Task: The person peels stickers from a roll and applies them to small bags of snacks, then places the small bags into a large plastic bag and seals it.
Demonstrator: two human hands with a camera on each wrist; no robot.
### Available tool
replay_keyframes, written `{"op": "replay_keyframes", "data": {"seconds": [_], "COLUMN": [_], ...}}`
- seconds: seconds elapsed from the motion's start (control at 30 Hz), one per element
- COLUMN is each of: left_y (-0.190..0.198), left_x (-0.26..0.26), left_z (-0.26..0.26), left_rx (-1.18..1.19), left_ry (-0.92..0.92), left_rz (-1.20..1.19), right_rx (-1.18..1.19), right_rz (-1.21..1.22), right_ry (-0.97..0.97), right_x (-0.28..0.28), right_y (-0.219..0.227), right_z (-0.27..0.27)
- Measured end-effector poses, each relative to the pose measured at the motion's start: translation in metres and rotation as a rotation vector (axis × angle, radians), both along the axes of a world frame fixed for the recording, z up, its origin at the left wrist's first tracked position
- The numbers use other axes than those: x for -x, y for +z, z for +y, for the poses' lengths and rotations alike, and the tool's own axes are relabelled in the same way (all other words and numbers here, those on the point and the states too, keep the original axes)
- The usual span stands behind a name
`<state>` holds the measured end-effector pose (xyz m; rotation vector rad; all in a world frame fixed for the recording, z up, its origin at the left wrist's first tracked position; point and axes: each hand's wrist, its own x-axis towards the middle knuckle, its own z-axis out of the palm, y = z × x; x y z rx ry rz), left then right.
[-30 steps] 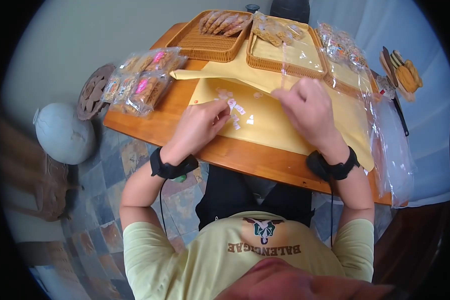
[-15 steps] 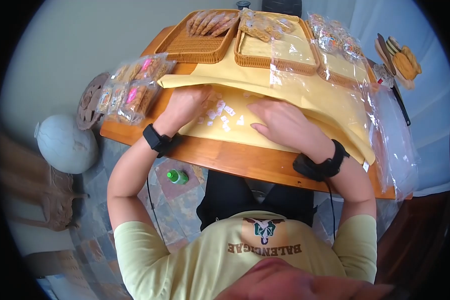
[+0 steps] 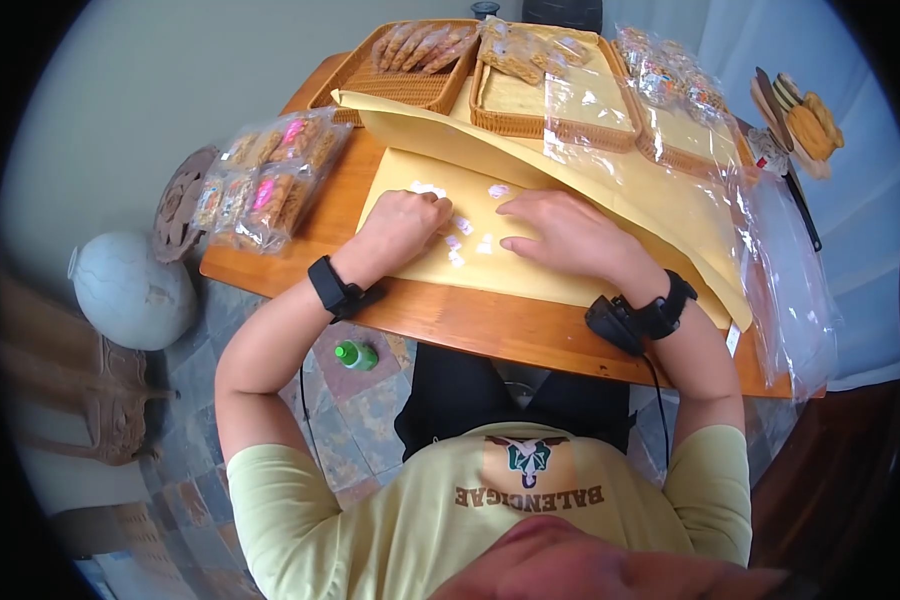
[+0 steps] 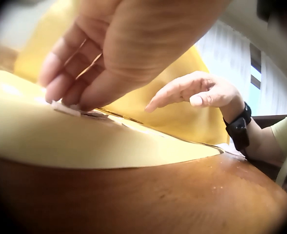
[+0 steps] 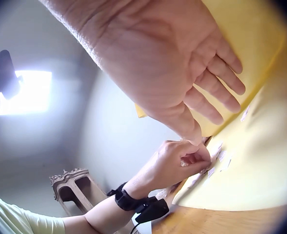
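Note:
A large yellow paper sheet [image 3: 530, 285] lies over the table's near side, its far part [image 3: 450, 140] folded up like a raised flap. Small white printed paper slips [image 3: 456, 258] are scattered on it between the hands. My left hand [image 3: 398, 232] bends its fingers down and pinches at some slips; in the left wrist view its fingertips meet a white slip [image 4: 65, 108]. Palm down, my right hand [image 3: 568, 232] hovers over the sheet with fingers extended and nothing in them, beside a loose slip [image 3: 486, 243]. Behind it, the flap stands up.
Bagged snacks [image 3: 270, 180] sit at the table's left. Wicker trays [image 3: 400, 95] line the far side, some with bagged food [image 3: 425, 45]. Clear plastic [image 3: 790, 290] hangs over the right edge. A green-capped bottle [image 3: 356, 354] stands on the tiled floor.
The right hand came down from the raised flap to low over the sheet. My left hand moved left under the flap, then back right onto the slips. The flap's left side now stands higher.

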<state>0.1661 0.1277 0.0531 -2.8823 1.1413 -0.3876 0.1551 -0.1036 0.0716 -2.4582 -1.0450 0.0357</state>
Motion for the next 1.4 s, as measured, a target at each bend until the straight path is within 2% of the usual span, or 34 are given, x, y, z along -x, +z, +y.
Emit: {"op": "replay_keyframes", "data": {"seconds": [0.03, 0.1, 0.23, 0.3, 0.4, 0.43, 0.5, 0.53, 0.67, 0.73, 0.77, 0.83, 0.87, 0.93, 0.97, 1.0, 1.03, 1.07, 1.17, 1.2, 1.27, 1.3, 1.4], "left_y": [0.003, 0.007, 0.016, 0.018, 0.010, 0.011, 0.016, 0.009, -0.005, -0.019, -0.018, -0.012, -0.009, -0.003, -0.001, 0.002, 0.008, 0.017, 0.040, 0.044, 0.063, 0.070, 0.078], "left_x": [0.001, 0.004, 0.014, 0.016, 0.016, 0.019, 0.025, 0.022, 0.015, 0.014, 0.015, 0.013, 0.015, 0.023, 0.033, 0.044, 0.055, 0.068, 0.111, 0.122, 0.141, 0.147, 0.150], "left_z": [0.000, 0.002, 0.010, 0.017, 0.023, 0.019, 0.009, 0.010, 0.016, 0.021, 0.020, 0.019, 0.025, 0.037, 0.043, 0.047, 0.049, 0.057, 0.073, 0.080, 0.077, 0.073, 0.056], "left_rx": [-0.007, -0.017, 0.035, 0.039, 0.299, 0.299, 0.389, 0.166, 0.246, 0.046, 0.042, 0.358, 0.358, 0.314, 0.317, 0.391, 0.463, 0.244, 0.240, 0.337, 0.517, 0.512, 0.623], "left_ry": [-0.004, -0.009, 0.056, 0.068, 0.025, 0.024, 0.154, 0.083, 0.122, -0.001, 0.031, 0.077, 0.130, 0.109, 0.133, 0.147, 0.151, 0.239, 0.320, 0.290, 0.366, 0.331, 0.267], "left_rz": [0.036, 0.073, 0.208, 0.257, 0.033, 0.033, 0.162, -0.065, 0.093, -0.206, -0.218, -0.043, -0.063, 0.096, 0.088, 0.155, 0.223, 0.394, 0.507, 0.457, 0.500, 0.511, 0.478], "right_rx": [-0.001, 0.006, -0.069, -0.095, 0.016, 0.081, 0.089, 0.053, -0.062, -0.061, -0.059, -0.044, -0.033, -0.046, -0.064, -0.059, -0.042, -0.030, -0.052, -0.056, -0.218, -0.214, -0.100], "right_rz": [0.001, 0.205, 0.281, 0.340, 0.351, 0.362, 0.360, 0.317, 0.158, 0.167, 0.181, 0.178, 0.185, 0.194, 0.206, 0.201, 0.251, 0.299, 0.285, 0.278, 0.141, 0.139, -0.085], "right_ry": [-0.003, -0.045, -0.076, 0.004, 0.073, 0.107, 0.100, 0.108, 0.155, 0.193, 0.238, 0.297, 0.311, 0.361, 0.349, 0.362, 0.359, 0.353, 0.306, 0.297, 0.253, 0.217, -0.105], "right_x": [0.001, 0.002, 0.009, 0.015, 0.033, 0.037, 0.042, 0.042, 0.044, 0.051, 0.054, 0.063, 0.066, 0.072, 0.076, 0.080, 0.085, 0.089, 0.097, 0.096, 0.086, 0.080, 0.056], "right_y": [0.001, 0.001, -0.010, -0.013, 0.016, 0.022, 0.027, 0.028, 0.024, 0.029, 0.033, 0.037, 0.039, 0.042, 0.045, 0.050, 0.056, 0.061, 0.071, 0.071, 0.064, 0.059, 0.046], "right_z": [-0.001, -0.003, -0.009, -0.011, -0.010, -0.010, -0.010, -0.011, -0.018, -0.021, -0.021, -0.022, -0.022, -0.025, -0.028, -0.031, -0.036, -0.041, -0.055, -0.060, -0.072, -0.079, -0.101]}}
